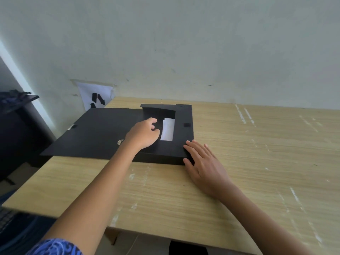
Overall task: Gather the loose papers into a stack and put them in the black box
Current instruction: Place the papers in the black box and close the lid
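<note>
Pale wall backs a wooden desk [239, 162] filling the lower frame. At centre lies the black box [103, 133], its lid spread left, papers [167, 129] showing white inside. Left hand [142, 134], fingers curled, grips nothing visible; right hand [204, 162] lies flat, steadying the box's corner. Best to fold the flaps squarely over the papers.

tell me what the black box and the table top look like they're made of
Black box: looks like thin matte plastic or coated card, judging by its flat folding flaps and dull sheen. Table: pale wood-grain laminate, probably; the streaked pattern is uniform and scuffed white.
</note>
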The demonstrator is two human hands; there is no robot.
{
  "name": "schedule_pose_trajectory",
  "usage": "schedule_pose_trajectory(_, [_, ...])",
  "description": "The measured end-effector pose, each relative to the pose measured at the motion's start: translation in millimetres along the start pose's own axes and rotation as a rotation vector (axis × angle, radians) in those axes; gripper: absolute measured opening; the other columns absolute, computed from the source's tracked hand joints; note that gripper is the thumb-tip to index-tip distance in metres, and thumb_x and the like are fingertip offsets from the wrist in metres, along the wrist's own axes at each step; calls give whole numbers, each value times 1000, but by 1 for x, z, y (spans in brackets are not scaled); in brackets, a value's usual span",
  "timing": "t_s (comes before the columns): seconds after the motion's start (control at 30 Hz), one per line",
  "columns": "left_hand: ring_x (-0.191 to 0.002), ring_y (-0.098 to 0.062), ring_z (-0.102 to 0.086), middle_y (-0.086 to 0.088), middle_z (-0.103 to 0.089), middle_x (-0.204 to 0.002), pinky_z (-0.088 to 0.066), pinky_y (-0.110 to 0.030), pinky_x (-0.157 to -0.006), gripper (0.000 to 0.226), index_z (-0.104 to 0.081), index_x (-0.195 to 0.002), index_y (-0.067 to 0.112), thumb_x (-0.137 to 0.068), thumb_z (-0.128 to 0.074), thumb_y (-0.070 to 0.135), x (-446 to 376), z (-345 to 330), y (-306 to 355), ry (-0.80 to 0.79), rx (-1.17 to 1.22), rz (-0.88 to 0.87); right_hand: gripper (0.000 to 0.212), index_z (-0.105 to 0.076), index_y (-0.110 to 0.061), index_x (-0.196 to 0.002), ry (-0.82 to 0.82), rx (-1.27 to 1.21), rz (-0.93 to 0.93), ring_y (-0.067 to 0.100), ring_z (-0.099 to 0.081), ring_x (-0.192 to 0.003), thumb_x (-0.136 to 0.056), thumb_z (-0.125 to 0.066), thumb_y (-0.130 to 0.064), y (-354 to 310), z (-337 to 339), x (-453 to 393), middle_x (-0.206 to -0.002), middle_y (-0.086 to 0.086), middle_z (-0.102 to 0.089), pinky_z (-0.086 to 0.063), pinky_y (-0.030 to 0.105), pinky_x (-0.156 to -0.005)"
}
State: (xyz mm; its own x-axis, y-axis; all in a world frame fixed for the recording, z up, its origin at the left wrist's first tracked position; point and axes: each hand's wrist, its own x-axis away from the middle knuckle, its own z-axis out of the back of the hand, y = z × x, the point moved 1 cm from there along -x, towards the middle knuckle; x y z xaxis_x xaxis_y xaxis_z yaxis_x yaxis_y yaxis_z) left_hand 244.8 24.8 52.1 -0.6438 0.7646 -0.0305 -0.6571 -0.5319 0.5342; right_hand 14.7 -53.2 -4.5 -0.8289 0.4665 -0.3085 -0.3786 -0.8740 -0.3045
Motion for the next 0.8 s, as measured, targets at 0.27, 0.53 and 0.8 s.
schedule_pose_trajectory(0.27, [-120,-26,-52,5,-69,-122,-55,-42,-80,41,-56,-139,28,-99,-51,37,68,37,-82,462,-151,58,54,-40,-12,-153,8,199,238,23,-30,-151,-107,-36,-40,-91,-25,-47,-160,5,-41,-13,38,-123])
schedule_pose_trajectory(0.53, [-127,-33,-48,-5,-60,-138,-49,-46,-91,52,-52,-144,21,-97,-51,43,92,67,-181,424,-342,381,54,-31,-16,-157,-10,122,133,17,-19,-154,-108,-32,-37,-115,-59,-54,-165,0,-30,0,29,-120])
schedule_pose_trajectory(0.8, [-121,-39,-50,-20,-57,-134,-49,-48,-88,69,-43,-140,3,-92,-52,52,77,72,-211,464,-87,726,51,-42,-17,-153,10,53,102,16,-26,-152,-105,-44,-35,-115,-58,-54,-160,-3,-39,-3,25,-118])
